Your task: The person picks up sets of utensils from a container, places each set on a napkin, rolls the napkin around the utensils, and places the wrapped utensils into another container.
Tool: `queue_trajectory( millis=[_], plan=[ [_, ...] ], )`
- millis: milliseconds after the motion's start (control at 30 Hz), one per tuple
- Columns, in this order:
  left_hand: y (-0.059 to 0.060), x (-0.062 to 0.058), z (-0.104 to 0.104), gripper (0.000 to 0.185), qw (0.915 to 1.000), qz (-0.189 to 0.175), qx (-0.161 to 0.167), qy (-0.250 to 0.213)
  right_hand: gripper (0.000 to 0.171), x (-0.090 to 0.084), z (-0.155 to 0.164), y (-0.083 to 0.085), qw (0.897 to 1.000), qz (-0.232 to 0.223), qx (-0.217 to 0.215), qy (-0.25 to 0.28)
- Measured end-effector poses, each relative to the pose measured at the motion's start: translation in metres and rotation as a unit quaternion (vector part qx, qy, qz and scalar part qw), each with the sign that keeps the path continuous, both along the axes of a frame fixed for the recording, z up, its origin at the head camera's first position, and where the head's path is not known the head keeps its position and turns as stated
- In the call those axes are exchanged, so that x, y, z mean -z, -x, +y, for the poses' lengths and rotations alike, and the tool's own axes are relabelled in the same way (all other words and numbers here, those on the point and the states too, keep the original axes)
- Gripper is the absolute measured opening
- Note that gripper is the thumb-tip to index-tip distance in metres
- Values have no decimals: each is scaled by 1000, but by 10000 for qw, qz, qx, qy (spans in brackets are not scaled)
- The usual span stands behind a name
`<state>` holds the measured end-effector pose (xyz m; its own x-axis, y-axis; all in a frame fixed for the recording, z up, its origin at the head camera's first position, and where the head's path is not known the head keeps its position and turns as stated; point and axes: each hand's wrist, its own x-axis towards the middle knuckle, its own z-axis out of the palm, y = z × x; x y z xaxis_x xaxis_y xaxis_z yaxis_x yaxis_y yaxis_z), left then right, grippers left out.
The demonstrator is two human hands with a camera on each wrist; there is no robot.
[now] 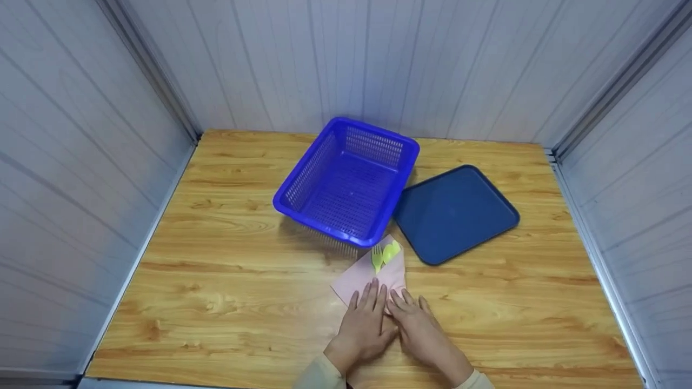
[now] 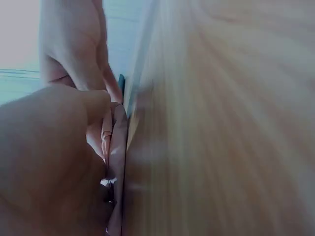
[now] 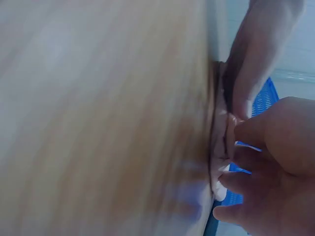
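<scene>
1. Left hand (image 1: 365, 324) is pressing, fingers straight, on the pink napkin (image 1: 356, 278) — apparently pinning its folds.
2. Right hand (image 1: 424, 329) is pressing alongside, fingers extended, gripping nothing.
3. Near the blue basket (image 1: 350, 186), the napkin is bearing a fork (image 1: 377, 259) and spoon (image 1: 388, 254).

On the wood-grain tabletop (image 1: 227, 292), the left hand (image 1: 365, 325) and right hand (image 1: 425, 330) rest on a folded pink napkin (image 1: 354, 280) bearing a yellow-green fork (image 1: 377, 260) and spoon (image 1: 387, 253), near a blue perforated basket (image 1: 346, 197) and navy tray (image 1: 459, 216).

Pale walls (image 1: 351, 65) (grey-lined), wood-grain tabletop (image 1: 216, 292).
</scene>
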<state>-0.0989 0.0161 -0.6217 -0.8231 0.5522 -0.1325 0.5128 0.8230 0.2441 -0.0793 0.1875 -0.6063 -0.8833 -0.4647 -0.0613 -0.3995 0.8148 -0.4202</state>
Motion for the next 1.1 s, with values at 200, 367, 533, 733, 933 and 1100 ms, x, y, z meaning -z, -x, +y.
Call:
queue_trajectory(
  millis=[200,367,533,733,933,1100],
  plan=[
    [3,-6,-4,88,9982,-588,-30,107,52,4,-3,0,9977,-179,128,644],
    [3,-8,-6,98,9983,-563,33,132,58,14,-14,20,9950,-293,540,786],
    [3,-10,-10,108,9984,-549,66,-152,63,23,-26,48,9947,-55,954,368],
    [3,-8,-11,111,9974,-601,55,-400,67,30,-29,78,9885,310,1478,-41],
    [5,-6,-11,106,9969,-616,34,-496,70,31,-28,90,9866,374,1586,-65],
    [3,-6,-10,99,9978,-499,-6,-440,70,30,-29,89,9869,365,1567,-74]
  ],
)
